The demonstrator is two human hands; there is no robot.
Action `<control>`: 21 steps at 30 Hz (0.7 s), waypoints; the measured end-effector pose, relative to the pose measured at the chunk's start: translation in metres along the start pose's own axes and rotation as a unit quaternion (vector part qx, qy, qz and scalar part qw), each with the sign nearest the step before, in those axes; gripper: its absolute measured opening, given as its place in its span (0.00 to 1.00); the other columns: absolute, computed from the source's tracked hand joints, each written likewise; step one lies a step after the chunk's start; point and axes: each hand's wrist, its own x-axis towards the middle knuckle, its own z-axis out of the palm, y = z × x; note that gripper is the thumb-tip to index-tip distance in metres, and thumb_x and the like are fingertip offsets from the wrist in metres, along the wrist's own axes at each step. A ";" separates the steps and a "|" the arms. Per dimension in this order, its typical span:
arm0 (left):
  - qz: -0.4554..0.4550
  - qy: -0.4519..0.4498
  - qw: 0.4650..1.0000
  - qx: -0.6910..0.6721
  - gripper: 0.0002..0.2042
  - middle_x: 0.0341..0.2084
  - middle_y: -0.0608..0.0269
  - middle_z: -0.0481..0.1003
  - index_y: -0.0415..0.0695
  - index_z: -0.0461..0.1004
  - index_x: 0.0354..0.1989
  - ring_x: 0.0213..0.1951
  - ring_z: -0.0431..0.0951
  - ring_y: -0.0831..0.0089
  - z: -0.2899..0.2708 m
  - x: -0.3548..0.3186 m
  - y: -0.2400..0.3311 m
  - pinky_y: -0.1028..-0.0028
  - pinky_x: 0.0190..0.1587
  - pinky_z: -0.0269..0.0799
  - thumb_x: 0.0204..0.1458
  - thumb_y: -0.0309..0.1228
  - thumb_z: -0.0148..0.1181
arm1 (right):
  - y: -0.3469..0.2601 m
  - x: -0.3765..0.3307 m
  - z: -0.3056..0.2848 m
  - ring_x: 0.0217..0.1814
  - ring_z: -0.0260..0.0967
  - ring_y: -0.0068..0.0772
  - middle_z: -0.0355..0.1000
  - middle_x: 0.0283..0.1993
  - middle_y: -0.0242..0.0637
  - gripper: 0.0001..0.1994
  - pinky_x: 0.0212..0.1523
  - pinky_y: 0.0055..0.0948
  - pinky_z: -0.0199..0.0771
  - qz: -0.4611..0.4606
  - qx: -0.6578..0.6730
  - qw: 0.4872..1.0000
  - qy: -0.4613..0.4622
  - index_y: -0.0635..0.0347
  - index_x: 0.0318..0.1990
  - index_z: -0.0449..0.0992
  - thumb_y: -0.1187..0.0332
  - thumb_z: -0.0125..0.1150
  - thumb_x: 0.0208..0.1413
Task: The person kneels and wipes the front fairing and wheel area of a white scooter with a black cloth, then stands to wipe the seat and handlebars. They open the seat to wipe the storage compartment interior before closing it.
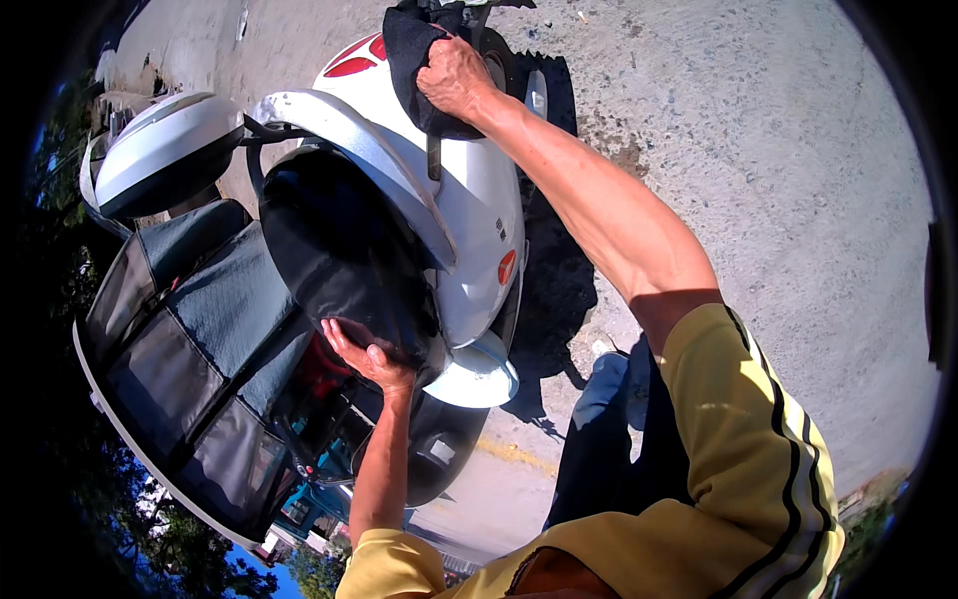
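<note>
1. A white scooter (479, 200) is seen from above, standing on a grey concrete ground (758, 150) in bright sun, with its shadow cast to the right of it.
2. The right hand (454, 75) is stretched out to the rear of the scooter, where a dark cloth (409, 60) is pressed against the white body panel.
3. The fingers of the right hand are curled down over the cloth, so that it is held flat between palm and panel, just beside the red tail light (354, 60).
4. The left hand (364, 359) is placed under the lower edge of the raised black seat (339, 250), which is tilted up on its side.
5. The fingers (339, 344) of the left hand are bent lightly around that edge; a loose grip is shown, not a closed fist.
6. A white top case (165, 150) is seen at the upper left, apart from both hands.
7. A grey and black padded cover (200, 339) is spread to the left of the seat, next to the left hand.
8. A yellow sleeve with black stripes (758, 449) is worn on the right arm.
</note>
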 end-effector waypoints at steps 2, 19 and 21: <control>-0.012 0.010 1.000 0.002 0.50 0.76 0.41 0.55 0.35 0.58 0.75 0.77 0.53 0.46 0.000 -0.004 0.002 0.50 0.78 0.43 0.64 0.72 0.31 | -0.018 -0.047 -0.003 0.66 0.70 0.58 0.75 0.59 0.55 0.16 0.74 0.53 0.61 -0.107 -0.014 0.993 0.051 0.62 0.47 0.84 0.68 0.57 0.54; -0.008 -0.036 0.996 -0.078 0.48 0.79 0.47 0.43 0.38 0.50 0.79 0.80 0.46 0.53 -0.007 0.000 -0.008 0.52 0.77 0.53 0.64 0.69 0.43 | -0.017 -0.022 -0.013 0.75 0.64 0.47 0.65 0.76 0.36 0.25 0.73 0.54 0.63 -0.118 0.065 0.987 0.092 0.51 0.69 0.71 0.62 0.60 0.65; -0.011 -0.019 0.994 -0.109 0.48 0.79 0.47 0.43 0.38 0.50 0.79 0.80 0.46 0.53 0.002 -0.002 -0.010 0.51 0.77 0.53 0.64 0.69 0.43 | -0.016 -0.005 -0.002 0.68 0.70 0.52 0.72 0.67 0.48 0.22 0.69 0.47 0.68 -0.076 0.090 0.986 0.120 0.60 0.63 0.75 0.60 0.59 0.65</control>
